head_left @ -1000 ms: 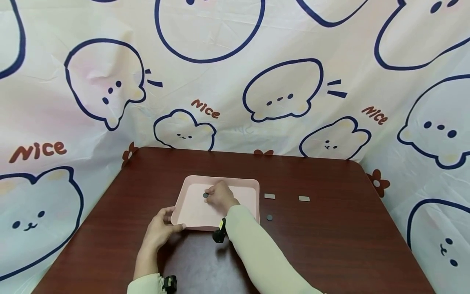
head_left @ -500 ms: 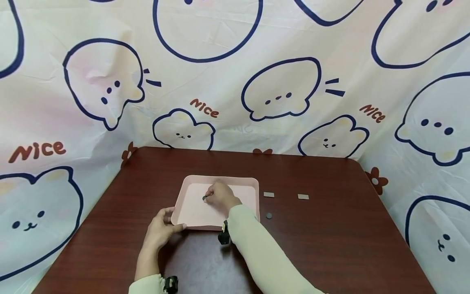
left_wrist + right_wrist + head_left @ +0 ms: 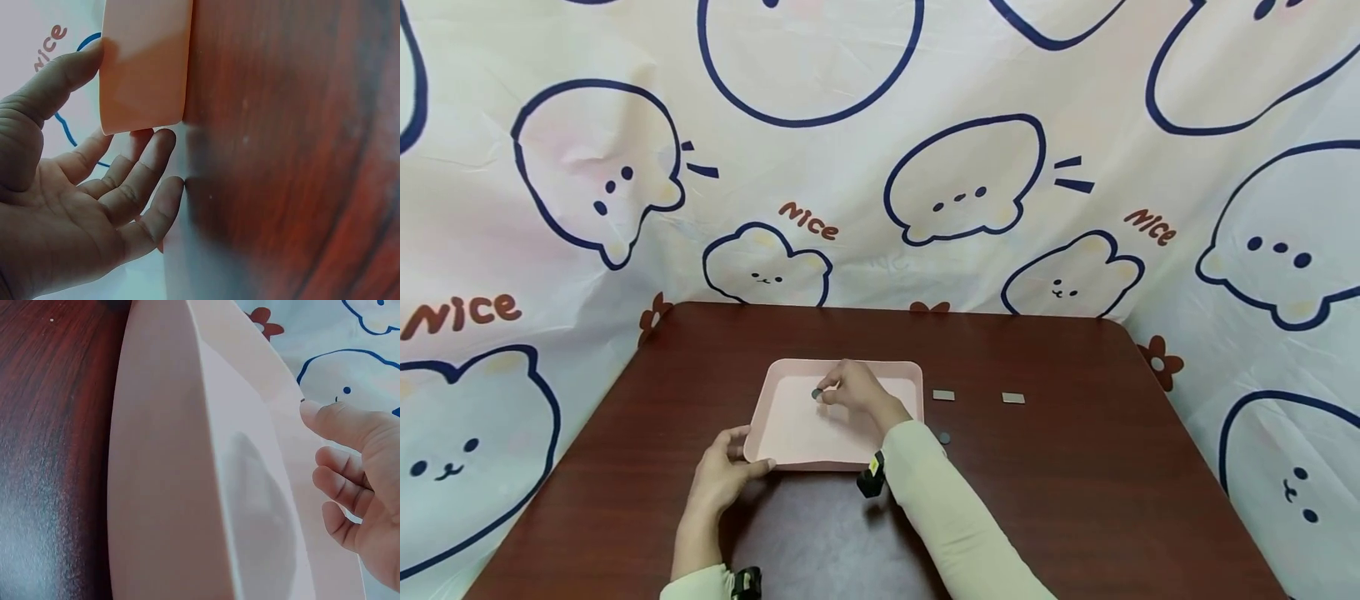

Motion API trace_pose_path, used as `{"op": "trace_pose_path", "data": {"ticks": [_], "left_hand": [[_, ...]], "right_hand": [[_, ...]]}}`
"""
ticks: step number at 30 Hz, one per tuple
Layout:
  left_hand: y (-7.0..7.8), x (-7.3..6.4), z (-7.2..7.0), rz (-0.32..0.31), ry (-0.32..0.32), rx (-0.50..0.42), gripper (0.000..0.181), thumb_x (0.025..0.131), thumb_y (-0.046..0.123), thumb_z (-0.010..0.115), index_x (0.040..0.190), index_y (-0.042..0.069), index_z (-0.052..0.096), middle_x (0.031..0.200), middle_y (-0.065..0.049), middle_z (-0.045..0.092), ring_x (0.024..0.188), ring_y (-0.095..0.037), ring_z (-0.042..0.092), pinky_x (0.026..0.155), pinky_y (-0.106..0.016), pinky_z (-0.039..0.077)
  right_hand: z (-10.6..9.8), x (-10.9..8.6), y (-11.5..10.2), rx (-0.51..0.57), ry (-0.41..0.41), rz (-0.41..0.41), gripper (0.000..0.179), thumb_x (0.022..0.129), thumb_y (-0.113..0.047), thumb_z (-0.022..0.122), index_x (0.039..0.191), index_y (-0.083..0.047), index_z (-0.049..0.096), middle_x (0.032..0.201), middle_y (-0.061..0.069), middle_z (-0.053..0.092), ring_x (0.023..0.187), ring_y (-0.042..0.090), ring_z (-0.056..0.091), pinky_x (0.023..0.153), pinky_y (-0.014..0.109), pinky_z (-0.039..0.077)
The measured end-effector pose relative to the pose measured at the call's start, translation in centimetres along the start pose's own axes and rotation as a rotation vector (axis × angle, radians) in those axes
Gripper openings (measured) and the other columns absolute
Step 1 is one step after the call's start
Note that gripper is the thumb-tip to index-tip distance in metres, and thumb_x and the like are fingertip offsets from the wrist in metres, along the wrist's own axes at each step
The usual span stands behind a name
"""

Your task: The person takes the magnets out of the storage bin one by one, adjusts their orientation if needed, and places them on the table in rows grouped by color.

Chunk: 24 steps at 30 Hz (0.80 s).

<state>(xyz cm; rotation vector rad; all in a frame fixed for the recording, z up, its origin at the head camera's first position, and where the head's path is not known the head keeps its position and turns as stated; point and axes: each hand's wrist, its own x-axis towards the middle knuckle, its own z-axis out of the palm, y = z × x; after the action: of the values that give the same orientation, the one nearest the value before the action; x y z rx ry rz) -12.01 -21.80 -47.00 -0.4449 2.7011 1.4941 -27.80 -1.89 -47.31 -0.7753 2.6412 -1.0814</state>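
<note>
In the head view, my right hand (image 3: 856, 388) pinches a small dark round disc (image 3: 817, 393) between thumb and fingertips, over the inside of a shallow pink tray (image 3: 790, 433). In the right wrist view the thumb and curled fingers of that right hand (image 3: 359, 469) show beyond the tray wall (image 3: 169, 462), with the disc mostly hidden. My left hand (image 3: 721, 471) holds the tray's near left corner. Its thumb lies at the rim and the other fingers reach round the corner, as the left wrist view shows of the hand (image 3: 94, 181) and tray (image 3: 147, 75).
To the right of the tray, two small pale rectangular pieces (image 3: 943, 395) (image 3: 1013, 398) lie apart on the dark brown table (image 3: 1075, 467). Another dark disc (image 3: 945, 437) rests beside my right sleeve (image 3: 936, 492). A cartoon-printed cloth (image 3: 865, 167) hangs behind the table.
My right hand dips slightly with the disc, then lifts back up over the tray. My left hand stays at the corner. The head view shifts a little.
</note>
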Motion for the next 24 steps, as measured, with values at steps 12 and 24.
{"op": "trace_pose_path", "data": {"ticks": [12, 24], "left_hand": [[-0.1, -0.2, 0.0, 0.006, 0.033, -0.001, 0.072, 0.07, 0.019, 0.081, 0.13, 0.002, 0.044, 0.103, -0.02, 0.061, 0.094, -0.031, 0.054, 0.077, -0.041, 0.037], [0.3, -0.2, 0.0, 0.0, 0.009, 0.005, 0.074, 0.071, 0.021, 0.081, 0.131, 0.001, 0.043, 0.106, -0.023, 0.059, 0.095, -0.032, 0.054, 0.075, -0.04, 0.037]], "right_hand": [[-1.5, -2.4, -1.0, -0.051, 0.005, -0.042, 0.01, 0.078, -0.02, 0.076, 0.087, -0.016, 0.077, 0.094, -0.006, 0.06, 0.084, 0.011, 0.054, 0.07, 0.023, 0.043], [-3.1, -5.3, -0.6, -0.014, -0.05, -0.08, 0.013, 0.076, -0.019, 0.077, 0.089, -0.015, 0.077, 0.085, -0.01, 0.055, 0.082, 0.014, 0.055, 0.066, 0.024, 0.043]]}}
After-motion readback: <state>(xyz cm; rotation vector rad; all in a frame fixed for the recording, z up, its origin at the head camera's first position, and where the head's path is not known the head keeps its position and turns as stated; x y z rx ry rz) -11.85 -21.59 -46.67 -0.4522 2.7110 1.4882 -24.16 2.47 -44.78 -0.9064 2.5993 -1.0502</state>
